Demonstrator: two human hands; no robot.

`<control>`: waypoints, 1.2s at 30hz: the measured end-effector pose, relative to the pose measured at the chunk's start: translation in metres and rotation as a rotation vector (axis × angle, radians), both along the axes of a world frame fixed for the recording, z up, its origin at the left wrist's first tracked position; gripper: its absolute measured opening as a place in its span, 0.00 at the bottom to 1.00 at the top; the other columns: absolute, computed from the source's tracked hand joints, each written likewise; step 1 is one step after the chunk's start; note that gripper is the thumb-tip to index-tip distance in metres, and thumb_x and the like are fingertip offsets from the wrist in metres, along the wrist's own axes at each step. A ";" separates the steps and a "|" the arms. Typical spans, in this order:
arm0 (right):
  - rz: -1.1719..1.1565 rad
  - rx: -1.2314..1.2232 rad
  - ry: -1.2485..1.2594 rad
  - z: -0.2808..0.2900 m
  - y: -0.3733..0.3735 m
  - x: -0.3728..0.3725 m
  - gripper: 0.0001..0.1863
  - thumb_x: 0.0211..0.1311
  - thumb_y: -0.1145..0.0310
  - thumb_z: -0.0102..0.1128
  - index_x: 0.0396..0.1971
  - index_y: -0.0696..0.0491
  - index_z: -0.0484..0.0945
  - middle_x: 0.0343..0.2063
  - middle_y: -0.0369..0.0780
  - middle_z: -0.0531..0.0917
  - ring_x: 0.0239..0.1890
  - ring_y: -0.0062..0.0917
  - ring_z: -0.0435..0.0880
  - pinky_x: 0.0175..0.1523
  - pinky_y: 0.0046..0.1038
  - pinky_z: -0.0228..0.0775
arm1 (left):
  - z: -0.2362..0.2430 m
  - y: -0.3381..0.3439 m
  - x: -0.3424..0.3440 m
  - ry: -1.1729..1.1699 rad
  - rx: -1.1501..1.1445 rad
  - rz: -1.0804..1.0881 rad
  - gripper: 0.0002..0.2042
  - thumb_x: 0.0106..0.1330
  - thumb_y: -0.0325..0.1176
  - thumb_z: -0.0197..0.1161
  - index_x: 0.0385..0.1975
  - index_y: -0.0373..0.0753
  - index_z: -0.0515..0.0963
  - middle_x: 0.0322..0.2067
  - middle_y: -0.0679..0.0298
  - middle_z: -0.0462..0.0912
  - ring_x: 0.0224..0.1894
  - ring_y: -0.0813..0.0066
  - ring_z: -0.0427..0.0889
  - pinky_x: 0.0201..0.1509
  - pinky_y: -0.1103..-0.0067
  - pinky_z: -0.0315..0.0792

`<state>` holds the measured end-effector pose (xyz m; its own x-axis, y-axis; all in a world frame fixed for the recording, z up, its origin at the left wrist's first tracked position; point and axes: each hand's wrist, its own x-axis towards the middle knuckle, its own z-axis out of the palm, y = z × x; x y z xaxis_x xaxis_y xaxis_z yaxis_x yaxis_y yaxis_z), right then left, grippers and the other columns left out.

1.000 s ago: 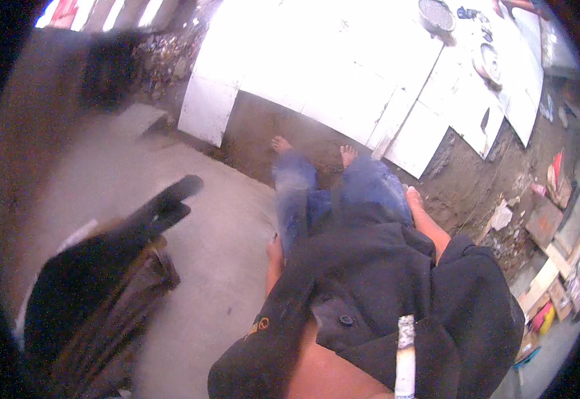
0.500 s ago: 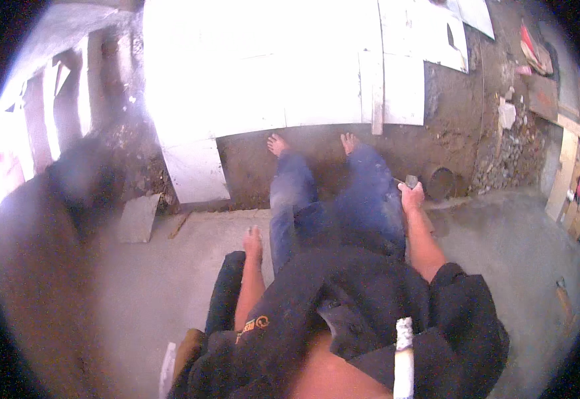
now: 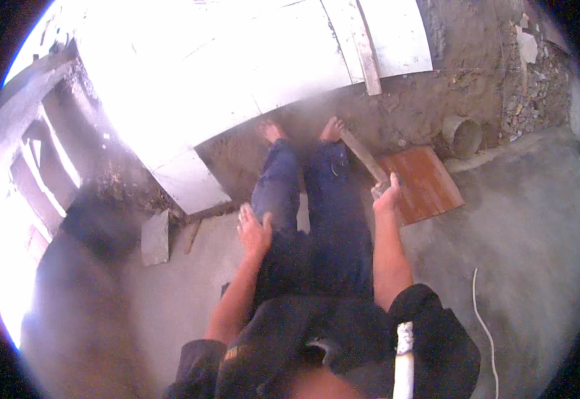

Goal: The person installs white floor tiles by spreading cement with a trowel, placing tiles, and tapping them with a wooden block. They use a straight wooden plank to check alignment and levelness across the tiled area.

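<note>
Your right hand (image 3: 387, 195) has its fingers wrapped around a stick (image 3: 363, 155) near a brown panel (image 3: 433, 183); your left hand (image 3: 255, 234) is empty, fingers spread.

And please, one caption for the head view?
Right hand holding a stick-like tool near a reddish-brown panel, left hand open.

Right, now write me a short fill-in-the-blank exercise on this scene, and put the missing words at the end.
1. The long stick is gripped in the person's ____ hand.
2. The left hand is ____, not closed into a fist.
3. The flat panel beyond the hand with the stick is reddish-____ in colour.
4. Both feet are ____, with no shoes or socks.

Missing words: right; open; brown; bare.
</note>
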<state>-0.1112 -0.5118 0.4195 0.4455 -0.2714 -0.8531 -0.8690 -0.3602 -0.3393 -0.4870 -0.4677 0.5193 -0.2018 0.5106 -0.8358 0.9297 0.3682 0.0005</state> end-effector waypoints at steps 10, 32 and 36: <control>-0.251 0.132 0.073 -0.107 -0.042 0.007 0.16 0.67 0.51 0.60 0.43 0.47 0.75 0.28 0.34 0.77 0.20 0.20 0.73 0.21 0.23 0.64 | -0.068 0.048 0.061 0.085 -0.309 -0.471 0.44 0.64 0.59 0.59 0.73 0.36 0.54 0.74 0.50 0.52 0.76 0.48 0.51 0.74 0.46 0.48; -0.367 0.040 0.156 -0.182 0.018 -0.193 0.18 0.69 0.49 0.55 0.39 0.50 0.74 0.21 0.34 0.75 0.20 0.22 0.72 0.26 0.27 0.66 | -0.099 0.059 0.040 0.094 -0.512 -0.652 0.46 0.62 0.68 0.54 0.72 0.37 0.57 0.74 0.52 0.53 0.75 0.48 0.54 0.71 0.49 0.57; 0.339 -0.032 -0.099 -0.117 0.072 -0.205 0.17 0.65 0.59 0.62 0.48 0.53 0.74 0.28 0.36 0.79 0.23 0.26 0.76 0.30 0.30 0.72 | -0.097 0.062 0.031 0.029 -0.477 -0.507 0.46 0.62 0.68 0.56 0.71 0.36 0.58 0.74 0.52 0.54 0.74 0.48 0.56 0.71 0.54 0.60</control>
<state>-0.3164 -0.4395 0.3025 0.5954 -0.1197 -0.7945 -0.6613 -0.6345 -0.4001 -0.4560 -0.4059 0.4226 -0.0613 0.1258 -0.9902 0.9841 -0.1578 -0.0810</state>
